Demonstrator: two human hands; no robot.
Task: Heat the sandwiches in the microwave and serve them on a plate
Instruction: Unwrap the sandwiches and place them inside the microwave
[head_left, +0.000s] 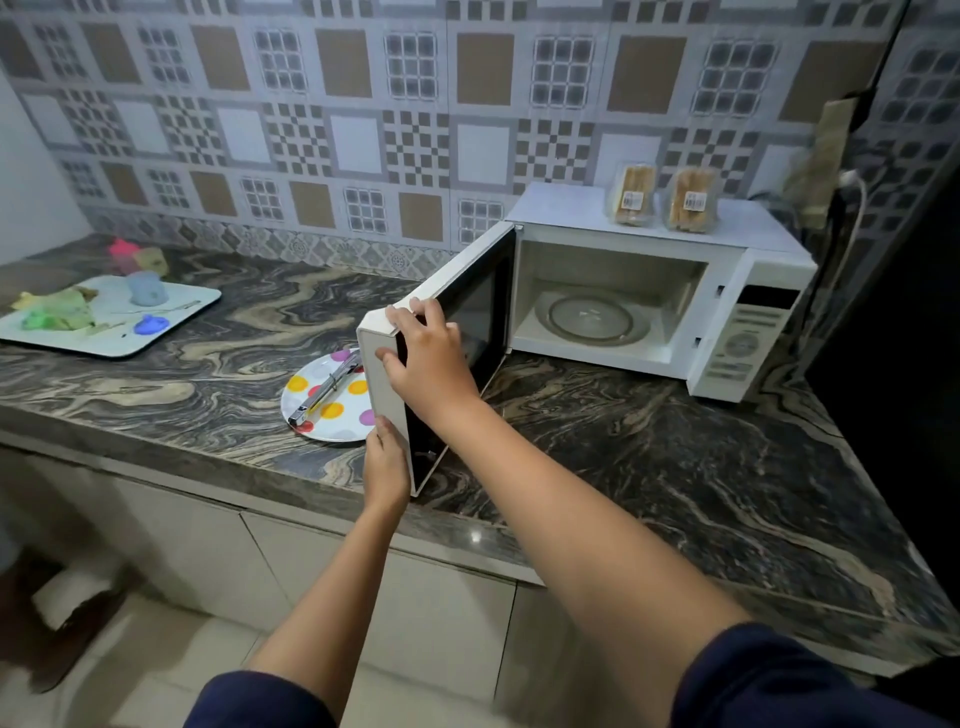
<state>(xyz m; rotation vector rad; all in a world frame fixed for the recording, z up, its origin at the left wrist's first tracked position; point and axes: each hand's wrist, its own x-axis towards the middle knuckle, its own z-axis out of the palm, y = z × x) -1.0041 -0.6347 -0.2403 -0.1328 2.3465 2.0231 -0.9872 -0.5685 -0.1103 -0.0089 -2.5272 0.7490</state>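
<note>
Microwave door (387, 395) is gripped by both hands, right hand (427, 358) at top, left hand (385, 462) low, giving access; packed sandwiches (660, 200) are kept on top, far right.

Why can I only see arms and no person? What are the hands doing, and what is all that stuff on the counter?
The camera sits on the person's head and looks down, so you see only their two arms. Both hands hold the open microwave door: the right hand near its top, the left hand near its bottom. The microwave is empty inside except for its glass turntable. Two wrapped sandwiches wait on top of it. On the counter lies a spotted plate with metal tongs on it, and further left a tray with small colourful things.
</note>
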